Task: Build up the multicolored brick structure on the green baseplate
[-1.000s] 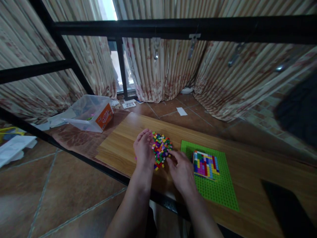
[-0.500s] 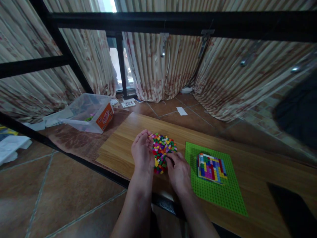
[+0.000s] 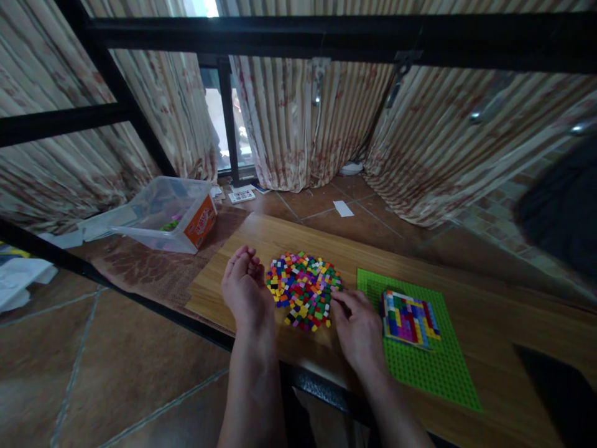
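Observation:
A heap of small, many-coloured toy bricks (image 3: pixel 305 289) is spread on the wooden board between my hands. My left hand (image 3: pixel 245 283) is just left of the heap, its fingers curled in over the palm; what it holds, if anything, is hidden. At the heap's right edge, my right hand (image 3: pixel 357 323) has thumb and forefinger pinched together, and I cannot make out what is between them. To its right lies a green studded baseplate (image 3: pixel 433 376), carrying a low rectangular block built of coloured bricks (image 3: pixel 410 318).
A clear plastic box (image 3: pixel 158 211) with an orange label and a few green and pink pieces stands at the far left. A dark flat object (image 3: pixel 550 386) lies on the right of the wooden board (image 3: pixel 228 280). A black metal rail (image 3: pixel 321 389) runs along the near edge.
My left hand has moved left, away from the bricks, uncovering the heap's left side. My right hand has shifted to the heap's right edge, still pinched. The view has turned slightly.

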Available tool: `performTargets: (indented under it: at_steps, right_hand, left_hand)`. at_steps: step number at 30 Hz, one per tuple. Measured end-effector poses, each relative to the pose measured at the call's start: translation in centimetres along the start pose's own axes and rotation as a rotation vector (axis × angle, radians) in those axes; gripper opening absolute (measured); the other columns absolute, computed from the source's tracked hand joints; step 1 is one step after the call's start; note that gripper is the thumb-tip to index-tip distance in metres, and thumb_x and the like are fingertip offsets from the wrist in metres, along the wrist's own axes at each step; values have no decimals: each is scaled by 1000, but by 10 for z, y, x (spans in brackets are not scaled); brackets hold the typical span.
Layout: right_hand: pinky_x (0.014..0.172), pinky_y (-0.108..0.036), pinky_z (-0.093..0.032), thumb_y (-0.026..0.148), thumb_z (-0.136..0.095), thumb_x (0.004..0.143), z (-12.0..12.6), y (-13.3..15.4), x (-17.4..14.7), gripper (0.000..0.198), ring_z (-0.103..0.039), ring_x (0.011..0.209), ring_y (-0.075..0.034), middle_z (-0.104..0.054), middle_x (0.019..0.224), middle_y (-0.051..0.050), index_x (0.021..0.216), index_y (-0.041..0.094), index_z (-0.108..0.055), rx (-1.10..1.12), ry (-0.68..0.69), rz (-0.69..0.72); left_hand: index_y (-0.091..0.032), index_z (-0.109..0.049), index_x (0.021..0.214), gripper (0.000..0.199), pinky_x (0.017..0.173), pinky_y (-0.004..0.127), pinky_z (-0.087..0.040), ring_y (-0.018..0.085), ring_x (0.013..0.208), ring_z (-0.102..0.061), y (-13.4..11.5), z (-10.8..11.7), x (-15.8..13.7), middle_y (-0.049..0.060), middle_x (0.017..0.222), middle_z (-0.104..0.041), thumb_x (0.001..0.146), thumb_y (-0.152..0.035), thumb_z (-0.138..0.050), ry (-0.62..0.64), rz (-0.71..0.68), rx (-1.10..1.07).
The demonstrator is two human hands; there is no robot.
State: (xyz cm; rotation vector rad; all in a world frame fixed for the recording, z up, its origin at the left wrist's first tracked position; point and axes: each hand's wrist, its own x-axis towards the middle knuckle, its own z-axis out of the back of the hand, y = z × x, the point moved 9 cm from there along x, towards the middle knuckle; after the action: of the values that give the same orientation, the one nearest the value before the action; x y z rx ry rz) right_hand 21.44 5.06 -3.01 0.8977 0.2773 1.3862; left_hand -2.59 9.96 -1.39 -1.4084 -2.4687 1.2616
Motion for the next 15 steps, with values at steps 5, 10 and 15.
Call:
performTargets:
  at_steps: [5,10,15]
  right_hand:
    - [90,-36,-53,28,-55,90,1,12,-8,22,-64,102,-21,-63,113,-9,102,21,-72,1,62,47]
    - [93,-40,-55,27,-58,88,-8,18,-17,29,-63,109,-25,-56,126,-11,114,20,-68,-78,198,65]
    - [99,-45,-52,23,-56,87,-13,21,-17,29,-58,120,-29,-54,132,-12,113,19,-67,-146,235,120]
  left_hand:
    - [-12,-66,78,14,55,15,-40,3,55,-52,4,-5,-2,-2,71,-63,65,-8,-63,34,8,-19]
    - [-13,-67,78,13,55,14,-40,2,55,-52,2,-5,-2,-2,71,-63,66,-8,-63,32,7,-15]
    - [-12,-67,77,12,55,13,-41,2,55,-53,8,-6,-3,-2,70,-63,67,-7,-62,46,28,-26]
